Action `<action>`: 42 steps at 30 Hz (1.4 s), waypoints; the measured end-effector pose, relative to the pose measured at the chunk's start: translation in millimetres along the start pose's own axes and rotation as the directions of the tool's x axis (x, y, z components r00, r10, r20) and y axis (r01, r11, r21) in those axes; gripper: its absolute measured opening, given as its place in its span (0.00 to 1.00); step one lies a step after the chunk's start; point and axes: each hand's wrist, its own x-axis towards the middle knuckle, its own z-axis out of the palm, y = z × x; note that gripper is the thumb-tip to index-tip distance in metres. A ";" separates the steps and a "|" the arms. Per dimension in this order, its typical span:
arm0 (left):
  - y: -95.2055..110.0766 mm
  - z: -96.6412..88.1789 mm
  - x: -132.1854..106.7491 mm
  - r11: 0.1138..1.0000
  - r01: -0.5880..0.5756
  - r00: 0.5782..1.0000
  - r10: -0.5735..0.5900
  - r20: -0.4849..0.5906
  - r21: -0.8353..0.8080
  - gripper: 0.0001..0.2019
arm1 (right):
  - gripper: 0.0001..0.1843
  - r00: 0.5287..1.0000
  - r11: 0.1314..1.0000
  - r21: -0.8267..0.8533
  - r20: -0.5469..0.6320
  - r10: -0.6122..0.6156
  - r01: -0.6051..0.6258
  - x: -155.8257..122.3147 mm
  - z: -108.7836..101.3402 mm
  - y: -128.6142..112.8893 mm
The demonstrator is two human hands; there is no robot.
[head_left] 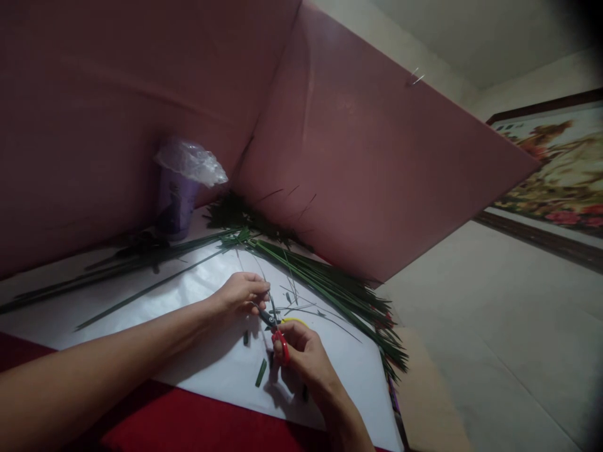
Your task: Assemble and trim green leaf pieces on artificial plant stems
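My right hand (301, 355) is closed around small cutters with red and yellow handles (277, 333), their dark jaws pointing up and left. My left hand (242, 292) pinches a thin green stem (266, 289) just above those jaws. Both hands work over a white sheet (198, 295). Short cut pieces of green stem (260, 372) lie on the sheet under my hands. Thin dark wire-like stems (311, 311) lie just to the right of the cutters.
Bundles of long green stems (330, 282) fan across the sheet to the right and another bundle (117, 263) lies to the left. A purple cup with a plastic bag (181, 188) stands in the corner. Pink panels (358, 163) wall off the back. Red cloth (188, 420) covers the near edge.
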 end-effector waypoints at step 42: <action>-2.4 2.9 -1.5 1.000 0.001 1.000 -0.001 0.002 -0.004 0.10 | 0.22 1.000 1.000 -0.006 0.003 -0.021 0.021 -3.7 5.9 -6.8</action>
